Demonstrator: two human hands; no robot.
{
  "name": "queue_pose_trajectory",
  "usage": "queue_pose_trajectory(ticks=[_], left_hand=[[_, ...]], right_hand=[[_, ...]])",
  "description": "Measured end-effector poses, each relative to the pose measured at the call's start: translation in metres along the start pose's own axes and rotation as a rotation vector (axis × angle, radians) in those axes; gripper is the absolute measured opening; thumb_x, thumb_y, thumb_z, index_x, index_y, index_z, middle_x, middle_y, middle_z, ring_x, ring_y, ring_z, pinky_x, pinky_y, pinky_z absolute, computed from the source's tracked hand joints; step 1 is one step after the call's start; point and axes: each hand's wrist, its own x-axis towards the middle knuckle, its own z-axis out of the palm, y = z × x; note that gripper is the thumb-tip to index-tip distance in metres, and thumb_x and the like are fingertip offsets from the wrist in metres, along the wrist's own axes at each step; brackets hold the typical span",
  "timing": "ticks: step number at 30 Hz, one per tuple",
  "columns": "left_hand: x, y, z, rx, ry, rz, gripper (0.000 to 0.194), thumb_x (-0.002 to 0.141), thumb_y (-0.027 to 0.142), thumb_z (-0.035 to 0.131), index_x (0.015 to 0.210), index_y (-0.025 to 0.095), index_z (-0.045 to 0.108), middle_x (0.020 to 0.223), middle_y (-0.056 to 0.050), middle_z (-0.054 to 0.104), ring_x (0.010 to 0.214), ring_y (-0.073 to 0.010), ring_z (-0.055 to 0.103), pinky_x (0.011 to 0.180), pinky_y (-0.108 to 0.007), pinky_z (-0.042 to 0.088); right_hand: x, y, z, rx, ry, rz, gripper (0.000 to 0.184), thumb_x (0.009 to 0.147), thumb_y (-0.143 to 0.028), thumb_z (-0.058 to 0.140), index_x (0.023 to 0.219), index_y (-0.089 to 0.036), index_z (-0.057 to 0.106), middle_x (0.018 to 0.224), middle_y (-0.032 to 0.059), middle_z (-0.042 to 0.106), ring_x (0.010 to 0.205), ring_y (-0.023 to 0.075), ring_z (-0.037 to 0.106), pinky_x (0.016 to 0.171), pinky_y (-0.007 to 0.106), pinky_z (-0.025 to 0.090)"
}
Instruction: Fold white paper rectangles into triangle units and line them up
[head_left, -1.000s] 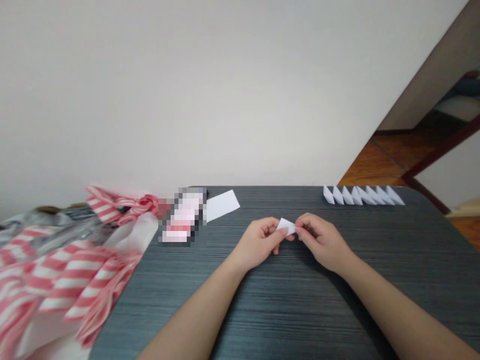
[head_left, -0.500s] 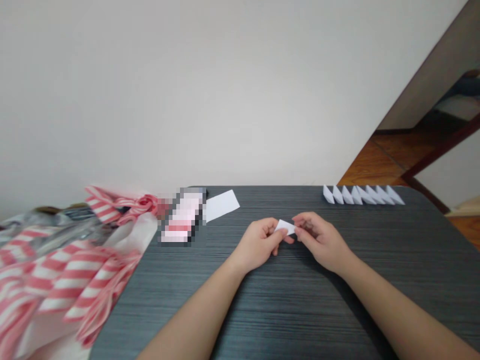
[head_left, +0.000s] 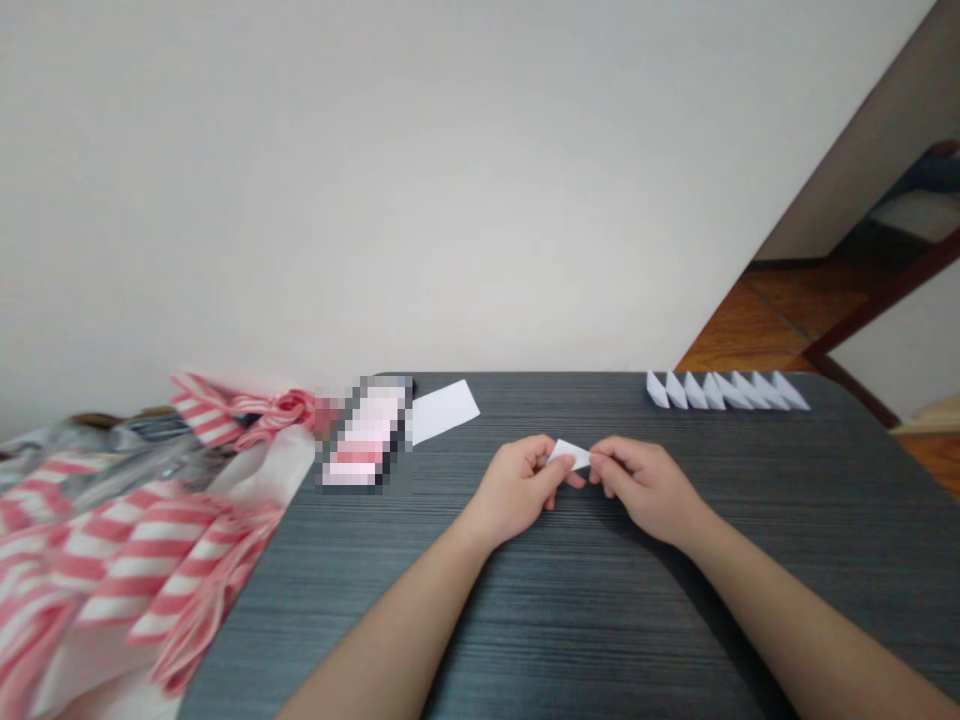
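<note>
A small folded piece of white paper (head_left: 570, 453) is between my two hands, above the dark table (head_left: 570, 620). My left hand (head_left: 521, 485) is closed on its left part, thumb on top and fingers beneath. My right hand (head_left: 641, 485) pinches its pointed right tip between thumb and fingertips. Beyond my left hand lies a flat white paper sheet (head_left: 445, 411). Several folded white paper pieces (head_left: 694, 391) stand in a slanting row near the far right edge of the table.
A pixelated, phone-shaped object (head_left: 367, 435) lies at the table's left edge, against the flat sheet. Red-and-white striped cloth (head_left: 157, 560) is heaped left of the table. A pale wall (head_left: 450, 200) rises behind it. Wooden floor (head_left: 750, 320) shows at the right.
The fingers of my right hand have come down and closed on the paper's right tip. My left hand and the things on the table have stayed put.
</note>
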Motion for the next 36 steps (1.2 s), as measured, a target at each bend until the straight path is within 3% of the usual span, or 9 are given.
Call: queue_pose_trajectory(ticks=[22, 32, 36], left_hand=[[-0.0011, -0.002, -0.0021, 0.101, -0.033, 0.021, 0.031, 0.092, 0.038, 0.053, 0.077, 0.015, 0.068, 0.054, 0.003, 0.058, 0.046, -0.0089, 0.046, 0.047, -0.02, 0.035], [-0.0019, -0.0044, -0.004, 0.153, -0.04, 0.05, 0.036, 0.094, 0.04, 0.05, 0.077, 0.015, 0.068, 0.054, 0.003, 0.055, 0.047, -0.0087, 0.046, 0.05, -0.02, 0.036], [-0.0031, -0.0005, -0.0042, 0.193, -0.043, 0.065, 0.037, 0.094, 0.04, 0.049, 0.075, 0.015, 0.069, 0.052, 0.003, 0.053, 0.047, -0.009, 0.046, 0.05, -0.02, 0.036]], right_hand=[[-0.0003, -0.0059, -0.0001, 0.004, -0.002, 0.048, 0.027, 0.094, -0.025, 0.049, 0.069, -0.019, 0.057, 0.055, -0.0027, 0.058, 0.051, 0.0125, 0.055, 0.054, 0.024, 0.039], [0.0013, -0.0016, 0.0011, 0.114, -0.073, 0.091, 0.02, 0.091, -0.026, 0.051, 0.076, -0.018, 0.061, 0.061, -0.0018, 0.058, 0.055, 0.0125, 0.053, 0.054, 0.023, 0.039], [0.0006, -0.0024, 0.0014, 0.1, -0.081, 0.11, 0.026, 0.093, -0.029, 0.051, 0.07, -0.018, 0.059, 0.058, -0.0021, 0.057, 0.053, 0.012, 0.053, 0.054, 0.023, 0.04]])
